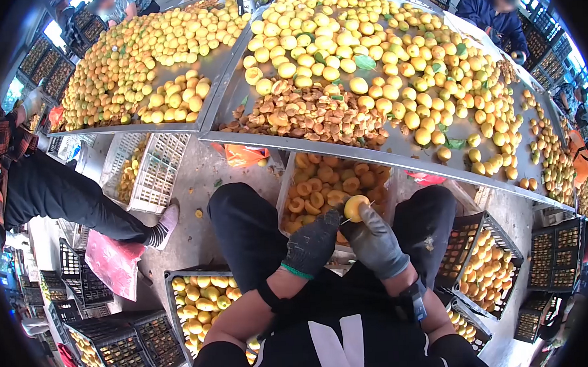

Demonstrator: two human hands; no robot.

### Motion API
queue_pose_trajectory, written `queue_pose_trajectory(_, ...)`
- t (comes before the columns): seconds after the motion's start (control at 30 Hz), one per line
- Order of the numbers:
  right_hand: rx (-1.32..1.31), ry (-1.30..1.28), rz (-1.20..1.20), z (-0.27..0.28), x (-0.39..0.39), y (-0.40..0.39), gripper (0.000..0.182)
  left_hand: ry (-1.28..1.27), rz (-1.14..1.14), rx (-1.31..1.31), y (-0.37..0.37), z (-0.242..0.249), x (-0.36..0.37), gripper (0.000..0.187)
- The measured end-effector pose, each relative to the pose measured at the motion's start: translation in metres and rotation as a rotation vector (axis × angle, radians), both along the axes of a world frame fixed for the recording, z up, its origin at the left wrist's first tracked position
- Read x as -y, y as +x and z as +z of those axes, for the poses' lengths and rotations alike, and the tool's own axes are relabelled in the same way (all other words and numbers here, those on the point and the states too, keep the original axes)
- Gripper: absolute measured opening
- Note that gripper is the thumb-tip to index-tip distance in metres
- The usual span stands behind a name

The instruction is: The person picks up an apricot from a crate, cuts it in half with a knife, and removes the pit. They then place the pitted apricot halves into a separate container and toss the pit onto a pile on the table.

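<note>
My left hand (312, 243), in a dark glove with a green cuff, is closed near the middle of the view; what it grips is too small to make out. Right beside it, my right hand (377, 243) in a grey glove holds a yellow fruit (357, 208) between thumb and fingers. A thin light line shows beside the fruit. Behind both hands, between my knees, a crate (391, 205) holds halved orange fruit (317, 182). Above it, on the metal table, lies a heap of brown pits or pieces (317, 116).
The metal table edge (372, 156) runs across in front of my knees, with many yellow fruits (422, 100) on it. Black crates of fruit (204, 301) stand at both sides. A white crate (160, 170) and a seated person's leg (75, 195) are at left.
</note>
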State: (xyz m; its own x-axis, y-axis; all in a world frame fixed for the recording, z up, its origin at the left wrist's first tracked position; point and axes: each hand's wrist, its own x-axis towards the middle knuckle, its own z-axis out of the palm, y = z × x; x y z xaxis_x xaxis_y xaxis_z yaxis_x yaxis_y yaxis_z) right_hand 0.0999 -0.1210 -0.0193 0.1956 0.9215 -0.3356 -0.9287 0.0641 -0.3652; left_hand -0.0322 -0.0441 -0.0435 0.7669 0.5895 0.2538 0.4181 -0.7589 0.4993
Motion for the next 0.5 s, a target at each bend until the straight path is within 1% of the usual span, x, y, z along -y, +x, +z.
queue_pose_trajectory(0.07, 0.403, -0.062, -0.021, 0.009, 0.001, 0.003, 0.04, 0.02, -0.013, 0.007, 0.0, -0.002, -0.001, 0.038)
queue_pose_trajectory(0.1, 0.404, -0.061, -0.022, 0.009, 0.002, 0.005, 0.04, 0.021, -0.014, 0.008, 0.001, 0.003, 0.0, 0.038)
queue_pose_trajectory(0.17, 0.626, -0.092, -0.001, 0.008, 0.007, 0.006, 0.038, 0.029, 0.055, -0.078, 0.003, 0.022, 0.007, 0.048)
queue_pose_trajectory(0.2, 0.627, -0.095, 0.0, 0.009, 0.009, 0.006, 0.038, 0.025, 0.055, -0.077, 0.004, 0.033, 0.008, 0.048)
queue_pose_trajectory(0.23, 0.658, -0.124, 0.008, 0.013, 0.011, 0.005, 0.039, 0.059, 0.027, -0.091, 0.005, 0.045, 0.007, 0.054)
queue_pose_trajectory(0.27, 0.69, -0.15, 0.018, 0.016, 0.012, 0.004, 0.04, 0.094, 0.001, -0.103, 0.005, 0.051, 0.006, 0.061)
queue_pose_trajectory(0.3, 0.692, -0.148, 0.02, 0.017, 0.012, 0.005, 0.04, 0.094, 0.004, -0.101, 0.005, 0.049, 0.005, 0.061)
queue_pose_trajectory(0.37, 0.754, -0.121, 0.03, 0.018, 0.014, 0.007, 0.041, -0.053, -0.051, 0.001, 0.005, 0.045, 0.005, 0.065)
queue_pose_trajectory(0.4, 0.753, -0.125, 0.028, 0.019, 0.015, 0.006, 0.041, -0.056, -0.055, 0.001, 0.006, 0.048, 0.005, 0.065)
queue_pose_trajectory(0.47, 0.827, -0.011, -0.053, 0.021, 0.018, 0.003, 0.044, -0.266, -0.104, 0.041, 0.006, 0.057, 0.005, 0.068)
queue_pose_trajectory(0.5, 0.828, -0.012, -0.054, 0.021, 0.017, 0.002, 0.044, -0.266, -0.106, 0.042, 0.008, 0.057, 0.004, 0.068)
